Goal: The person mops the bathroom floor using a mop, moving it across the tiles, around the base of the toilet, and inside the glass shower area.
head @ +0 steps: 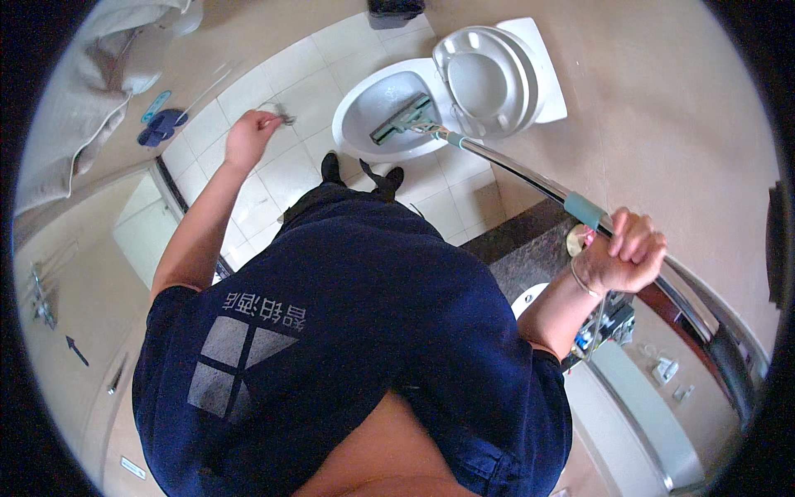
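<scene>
My right hand grips the chrome pole of a squeeze mop with pale green fittings. The mop's flat head is over the white toilet bowl; whether it touches the bowl I cannot tell. My left hand, out over the tiled floor, pinches a small dark wispy clump that looks like hair. The toilet's seat and lid are raised against the tank.
A black bin stands beyond the toilet. White floor tiles surround my shoes. At right is a dark stone counter with a white basin and several small items. A glass panel and towels are at left.
</scene>
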The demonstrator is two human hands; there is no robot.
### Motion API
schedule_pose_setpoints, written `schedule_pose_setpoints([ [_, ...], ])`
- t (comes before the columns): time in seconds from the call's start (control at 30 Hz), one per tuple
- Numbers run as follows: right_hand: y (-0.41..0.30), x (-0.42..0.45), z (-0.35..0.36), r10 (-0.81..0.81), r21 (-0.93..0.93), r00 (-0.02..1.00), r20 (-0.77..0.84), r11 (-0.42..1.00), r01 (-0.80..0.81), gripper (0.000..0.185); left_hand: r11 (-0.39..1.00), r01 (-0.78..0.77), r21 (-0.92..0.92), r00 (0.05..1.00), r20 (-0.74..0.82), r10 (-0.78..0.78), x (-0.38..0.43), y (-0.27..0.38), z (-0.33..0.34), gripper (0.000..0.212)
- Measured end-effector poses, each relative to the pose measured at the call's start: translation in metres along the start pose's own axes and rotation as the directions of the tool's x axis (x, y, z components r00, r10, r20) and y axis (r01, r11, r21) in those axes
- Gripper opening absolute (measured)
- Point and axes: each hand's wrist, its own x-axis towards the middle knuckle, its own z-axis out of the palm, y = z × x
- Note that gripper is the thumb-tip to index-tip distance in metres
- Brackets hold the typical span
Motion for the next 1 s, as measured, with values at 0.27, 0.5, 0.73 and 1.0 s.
schedule_pose_setpoints([
  [0.27, -0.081, -0.028, 0.003, -0.119, 0.052, 0.992, -0.038, 0.991, 0.121, 0.041, 0.971, -0.232, 0.055, 0.951, 0.222, 0.215, 0.054, 0.115, 0.053, 0.029],
  [0.5, -0.114, -0.041, -0.007, -0.101, 0.104, 0.992, -0.073, 0.989, 0.108, 0.041, 0.955, -0.297, 0.009, 0.916, 0.285, 0.282, 0.079, 0.163, 0.094, 0.03],
  [0.73, -0.116, -0.048, -0.005, -0.102, 0.186, 0.991, -0.09, 0.975, 0.117, 0.042, 0.949, -0.314, 0.009, 0.893, 0.344, 0.292, 0.094, 0.176, 0.12, 0.032],
  [1.0, -0.13, -0.048, -0.006, -0.129, 0.186, 0.989, -0.077, 0.972, 0.142, 0.041, 0.945, -0.294, 0.142, 0.883, 0.42, 0.212, 0.104, 0.164, 0.164, 0.031],
])
